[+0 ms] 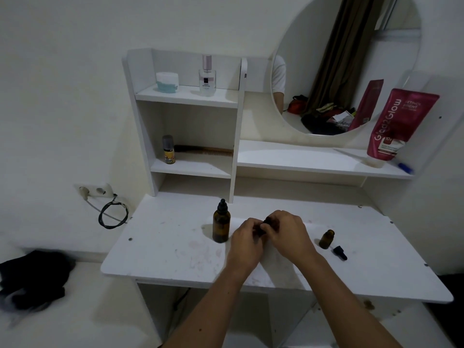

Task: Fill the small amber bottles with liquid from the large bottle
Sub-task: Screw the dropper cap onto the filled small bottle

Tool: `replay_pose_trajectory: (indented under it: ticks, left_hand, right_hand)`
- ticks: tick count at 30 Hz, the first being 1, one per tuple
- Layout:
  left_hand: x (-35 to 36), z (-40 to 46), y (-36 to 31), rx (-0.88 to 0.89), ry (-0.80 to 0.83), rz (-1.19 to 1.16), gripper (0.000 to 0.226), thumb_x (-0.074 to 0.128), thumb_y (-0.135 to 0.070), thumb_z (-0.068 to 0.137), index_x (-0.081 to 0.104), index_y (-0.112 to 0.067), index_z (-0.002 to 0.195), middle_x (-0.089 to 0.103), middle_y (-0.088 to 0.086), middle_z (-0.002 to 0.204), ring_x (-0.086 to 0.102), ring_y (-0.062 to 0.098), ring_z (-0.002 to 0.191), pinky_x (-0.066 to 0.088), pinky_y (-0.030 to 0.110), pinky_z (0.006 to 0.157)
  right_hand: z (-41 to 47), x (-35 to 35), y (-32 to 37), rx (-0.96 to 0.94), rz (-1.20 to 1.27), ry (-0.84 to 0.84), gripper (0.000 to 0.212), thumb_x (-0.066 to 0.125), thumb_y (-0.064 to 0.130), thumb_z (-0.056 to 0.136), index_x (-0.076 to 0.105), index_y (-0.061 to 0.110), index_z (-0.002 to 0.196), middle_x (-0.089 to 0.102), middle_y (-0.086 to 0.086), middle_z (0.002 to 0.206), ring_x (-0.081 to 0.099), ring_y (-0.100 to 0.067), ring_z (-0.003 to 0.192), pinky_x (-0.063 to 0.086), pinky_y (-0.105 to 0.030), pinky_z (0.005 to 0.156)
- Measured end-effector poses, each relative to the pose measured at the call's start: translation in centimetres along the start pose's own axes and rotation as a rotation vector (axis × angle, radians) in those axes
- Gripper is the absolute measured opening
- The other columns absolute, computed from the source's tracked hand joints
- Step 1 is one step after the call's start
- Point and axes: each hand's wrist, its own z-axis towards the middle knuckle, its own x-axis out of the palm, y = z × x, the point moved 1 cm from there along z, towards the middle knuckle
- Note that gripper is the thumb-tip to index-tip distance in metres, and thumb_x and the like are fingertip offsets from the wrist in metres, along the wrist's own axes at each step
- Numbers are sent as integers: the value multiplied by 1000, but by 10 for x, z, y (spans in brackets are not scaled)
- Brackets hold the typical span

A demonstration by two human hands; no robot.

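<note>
Both hands meet over the middle of the white bench (160, 249). The left hand (247, 237) and the right hand (288, 232) have their fingers closed together on one small dark bottle (267, 223), mostly hidden between them. Just left of the hands stands the large amber bottle (221, 226), upright with its black dropper cap on. To the right stands an open small amber bottle (327, 238), its dropper cap (340, 252) lying just beside it.

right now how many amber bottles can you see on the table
3: the large bottle stands left of the hands, a small open bottle stands to their right, and a third, mostly hidden, sits between the left hand and right hand.
</note>
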Motion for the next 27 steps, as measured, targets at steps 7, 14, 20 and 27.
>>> replay_pose_trajectory:
  ticks: [7,14,20,27]
  left_hand:
    - [-18,-19,-10,-168,62,-188,59,74,-34,91,51,-21,143,62,-7,134,59,8,121,51,25,103]
    - [-87,-54,6,-110,-154,-174,20,75,-36,88,70,-29,105,74,-13,102,69,1,90,55,12,78]
    - [-96,-28,20,-173,-254,-91,67,86,-30,79,50,-21,135,53,-13,128,56,8,113,50,21,96]
    - [-86,-10,36,-126,-172,-16,46,78,-35,87,60,-23,128,69,-11,120,66,9,109,50,19,96]
  right_hand:
    - [-11,-22,15,-22,22,-178,51,68,42,94,56,18,137,59,0,119,55,-14,108,41,-24,88]
    - [-3,-17,68,-214,210,-117,40,67,42,95,63,22,130,63,9,109,59,-6,94,53,-29,86]
    - [5,7,96,-259,318,-14,26,70,24,95,70,20,121,71,8,113,66,-4,98,56,-21,90]
    - [15,15,98,-240,363,-96,13,73,30,92,76,20,101,72,16,94,67,0,84,54,-12,78]
